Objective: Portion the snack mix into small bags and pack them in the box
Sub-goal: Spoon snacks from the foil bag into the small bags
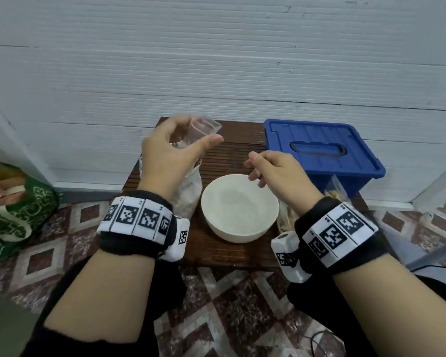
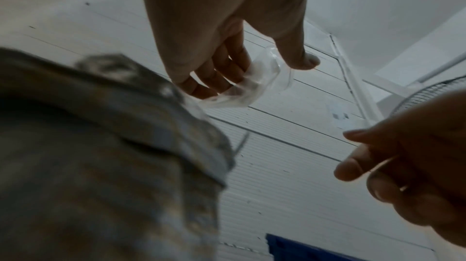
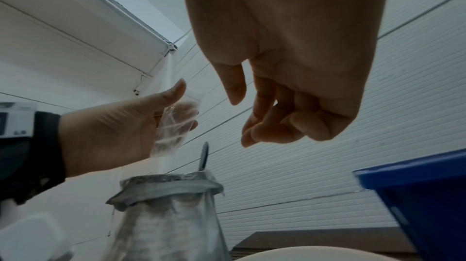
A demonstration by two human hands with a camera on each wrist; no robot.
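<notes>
- Our left hand (image 1: 174, 155), upper centre of the head view, has its fingers curled round a small clear bag (image 1: 205, 128) that looks empty.
- Our right hand (image 1: 276, 171) hangs loosely curled over the white bowl (image 1: 240, 207); whether it holds anything we cannot tell.
- The big snack-mix bag (image 3: 169, 215) stands below the left hand, a utensil handle sticking out.
- Filled small bags (image 1: 336, 189) lie at centre right against the blue box (image 1: 322, 150), whose lid is on.
- We judge portioning is midway; packing remains.
</notes>
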